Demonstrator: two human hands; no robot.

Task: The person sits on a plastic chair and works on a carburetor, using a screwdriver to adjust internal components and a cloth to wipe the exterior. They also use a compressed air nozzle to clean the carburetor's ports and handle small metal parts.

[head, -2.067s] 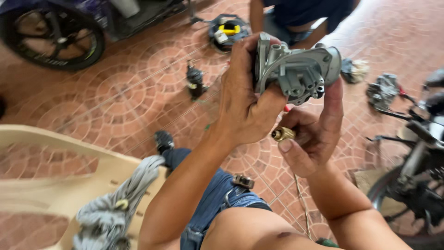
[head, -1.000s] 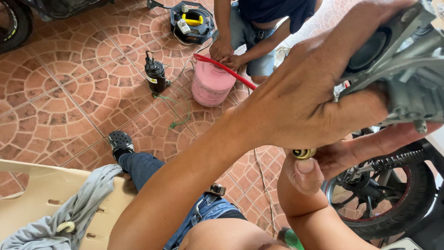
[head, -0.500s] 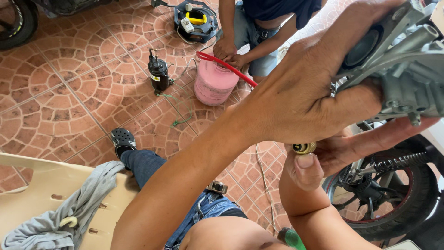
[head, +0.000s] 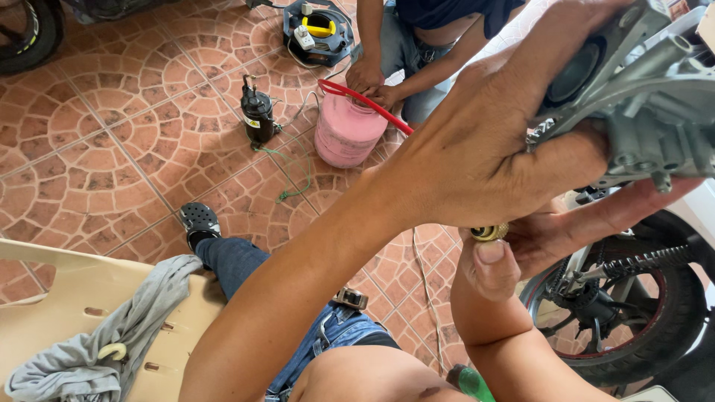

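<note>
The left hand (head: 484,156) was raised high in the head view and its fingers were closed around a grey cast-metal machine part (head: 640,104), which filled the upper right corner. The part had a round dark opening and several ribs and small posts on its body. The right hand (head: 521,246) was just under it, with the fingers curled narrow around a small brass fitting (head: 489,233); the thumb lay beside the fitting and touched it. Whether the fitting touched the metal part, I could not tell, because the left hand covered that place.

Below the hands, the person's leg in blue jeans (head: 246,260) reached to a black clog shoe (head: 198,221) on the tiled floor (head: 112,141). At the lower left, a grey cloth (head: 112,335) lay over a beige plastic chair (head: 45,298). At the right, behind the forearms, stood a motorcycle wheel (head: 633,305) with its chain.

Farther on the floor, another person crouched, and that person's hands (head: 372,85) were at the top of a pink gas cylinder (head: 346,130), where a red hose (head: 365,100) passed. A small black compressor (head: 257,112) stood near the cylinder on its left, and a cable reel (head: 316,30) with a yellow centre lay beyond them.
</note>
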